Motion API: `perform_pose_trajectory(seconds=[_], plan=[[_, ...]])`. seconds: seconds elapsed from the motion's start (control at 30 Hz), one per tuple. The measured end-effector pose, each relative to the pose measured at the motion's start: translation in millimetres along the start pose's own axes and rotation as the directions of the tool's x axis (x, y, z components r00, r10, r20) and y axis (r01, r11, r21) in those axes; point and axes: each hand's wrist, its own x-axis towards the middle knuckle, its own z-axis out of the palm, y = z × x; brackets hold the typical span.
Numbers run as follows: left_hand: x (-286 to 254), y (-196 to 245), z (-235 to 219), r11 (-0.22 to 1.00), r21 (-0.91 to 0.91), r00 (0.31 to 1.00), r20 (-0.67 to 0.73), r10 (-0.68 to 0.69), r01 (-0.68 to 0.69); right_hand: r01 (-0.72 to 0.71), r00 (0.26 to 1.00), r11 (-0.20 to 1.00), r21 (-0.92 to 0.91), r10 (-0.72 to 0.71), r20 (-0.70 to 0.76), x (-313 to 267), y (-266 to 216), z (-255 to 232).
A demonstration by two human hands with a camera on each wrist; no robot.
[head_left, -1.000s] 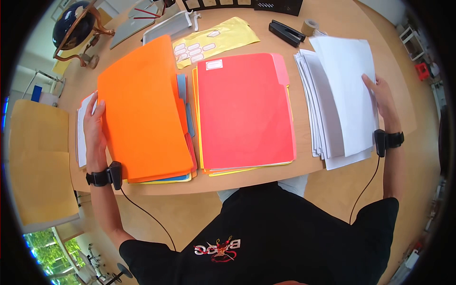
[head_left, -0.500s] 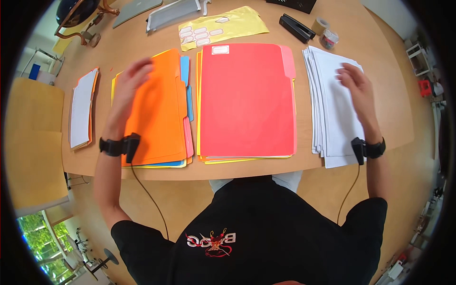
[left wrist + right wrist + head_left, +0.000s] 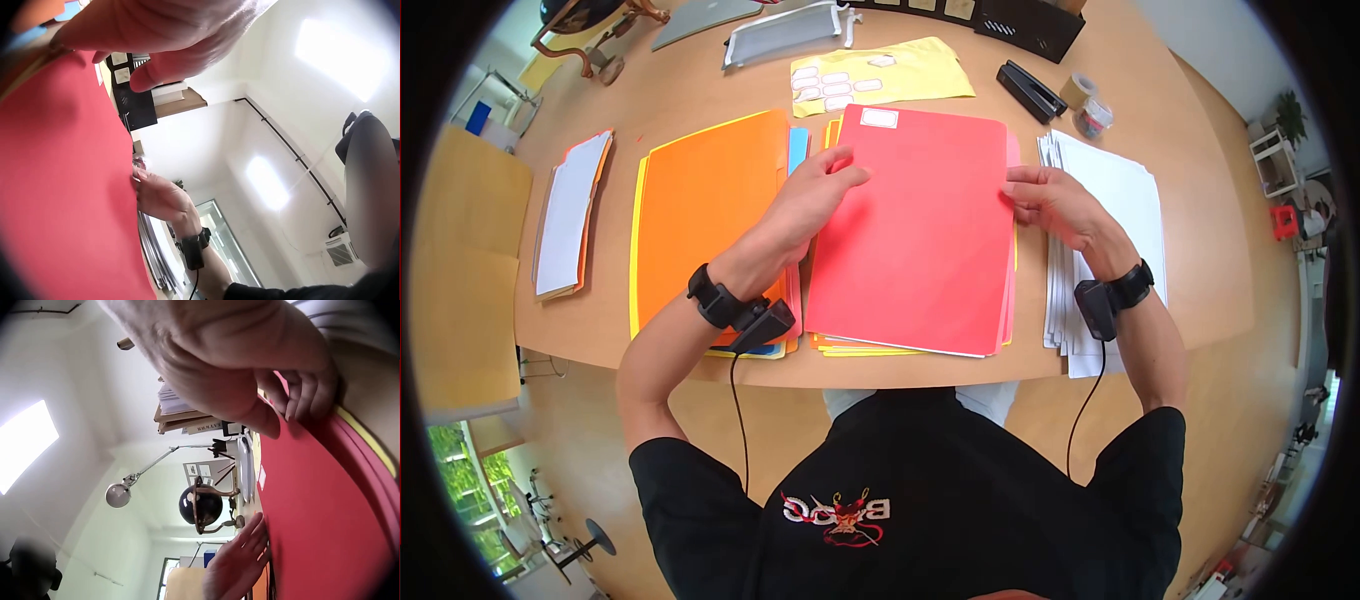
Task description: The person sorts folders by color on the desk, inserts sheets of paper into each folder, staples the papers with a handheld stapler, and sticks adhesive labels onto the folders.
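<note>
A: Where does the red file folder (image 3: 915, 240) lie?

B: On top of the middle pile (image 3: 840, 346), between the 2 hands and straight out from the person's chest. I take 12 o'clock as the far side of the table (image 3: 605, 310).

A: Its long axis?

B: Nearly 12 to 6, the far end leaning slightly toward 1. The white label (image 3: 879, 118) marks its 11 o'clock corner.

A: And the right hand (image 3: 1065, 208)?

B: At the folder's edge, between 2 and 3 o'clock. The right wrist view shows the thumb over the red face and the fingers curled in at the edge, pinching it. From that grip the folder stretches toward 9 and 8.

A: The left hand (image 3: 805, 198)?

B: Over the folder's 10 o'clock edge, fingers loose, thumb apart, gripping nothing. I cannot tell if a fingertip touches. From there the folder lies toward 4.

A: So which is nearer?

B: The right, since it plainly has contact.

A: What flanks them?

B: An orange file folder (image 3: 710, 210) at 9, white papers (image 3: 1138, 180) at 3, a black stapler (image 3: 1030, 92) between 1 and 2.
</note>
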Motion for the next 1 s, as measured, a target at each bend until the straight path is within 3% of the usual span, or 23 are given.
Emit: perform_pose_trajectory(seconds=[0.07, 0.13, 0.17, 0.23, 0.27, 0.33, 0.37, 0.43, 0.47, 0.6, 0.67, 0.77, 0.83, 0.87, 0.93, 1.0], plan=[[-3.5, 0.7, 1.5, 0.999, -0.023, 0.999, -0.015, 0.034, -0.034, 0.007, 1.000, 1.000, 0.011, -0.007, 0.023, -5.7, -1.7, 7.3], [-13.7, 8.0, 8.2, 0.958, -0.231, 0.985, -0.072, 0.158, -0.170, 0.065, 0.998, 0.998, 0.017, -0.065, 0.015, -16.8, -8.4, 16.0], [-11.3, 4.7, 9.2, 0.958, -0.231, 0.985, -0.073, 0.157, -0.170, 0.065, 0.998, 0.998, 0.016, -0.065, 0.016, -16.0, -6.1, 13.1], [-6.3, 0.9, 10.9, 0.877, -0.319, 0.924, -0.251, 0.289, -0.360, 0.114, 0.991, 0.992, -0.050, -0.117, -0.061, -15.0, -3.1, 6.6], [-5.6, 0.8, 8.2, 0.877, -0.317, 0.923, -0.250, 0.292, -0.362, 0.117, 0.991, 0.992, -0.049, -0.120, -0.062, -16.5, -3.1, 5.4], [-15.4, 16.7, 2.0, 0.867, -0.429, 0.967, -0.113, 0.227, -0.253, 0.162, 0.960, 0.968, -0.190, -0.199, -0.198, -30.1, -10.9, 9.6], [-19.8, 21.9, 0.0, 0.868, -0.426, 0.967, -0.109, 0.230, -0.255, 0.165, 0.958, 0.968, -0.188, -0.202, -0.202, -38.0, -12.6, 10.1], [-28.3, 31.3, -4.3, 0.840, -0.453, 0.953, -0.104, 0.283, -0.299, 0.299, 0.915, 0.952, -0.065, -0.305, -0.264, -50.4, -13.2, 5.1], [-33.1, 36.7, -11.4, 0.841, -0.451, 0.953, -0.102, 0.284, -0.299, 0.368, 0.904, 0.929, -0.031, -0.365, -0.224, -52.3, -9.1, -11.6], [-52.1, 50.1, -64.7, 0.829, -0.302, 0.875, -0.286, 0.392, -0.470, 0.436, 0.815, 0.896, -0.079, -0.431, -0.388, -89.6, -25.5, -62.6], [-62.9, 52.8, -99.0, 0.838, -0.281, 0.873, -0.296, 0.387, -0.467, 0.318, 0.825, 0.936, -0.155, -0.353, -0.442, -113.7, -32.0, -98.1], [-64.5, 36.8, -157.2, 0.877, -0.257, 0.893, -0.315, 0.321, -0.406, 0.262, 0.779, 0.951, -0.163, -0.309, -0.545, -127.1, -14.7, -155.5], [-69.7, 30.1, -176.2, 0.945, -0.166, 0.920, -0.326, 0.216, -0.280, 0.230, 0.792, 0.963, -0.142, -0.271, -0.547, -131.6, 5.4, -184.0], [-69.2, 18.7, -190.9, 0.947, -0.161, 0.921, -0.324, 0.215, -0.277, 0.198, 0.807, 0.972, -0.125, -0.234, -0.543, -131.5, 15.8, -195.1], [-62.6, -18.4, -225.5, 0.973, -0.190, 0.945, -0.321, 0.063, -0.129, 0.175, 0.799, 0.978, -0.113, -0.208, -0.563, -128.0, 33.0, -211.2], [-51.1, -61.7, -257.5, 0.981, -0.171, 0.944, -0.330, 0.030, -0.091, 0.058, 0.787, 0.978, -0.202, -0.169, -0.593, -124.5, 45.6, -218.5]])
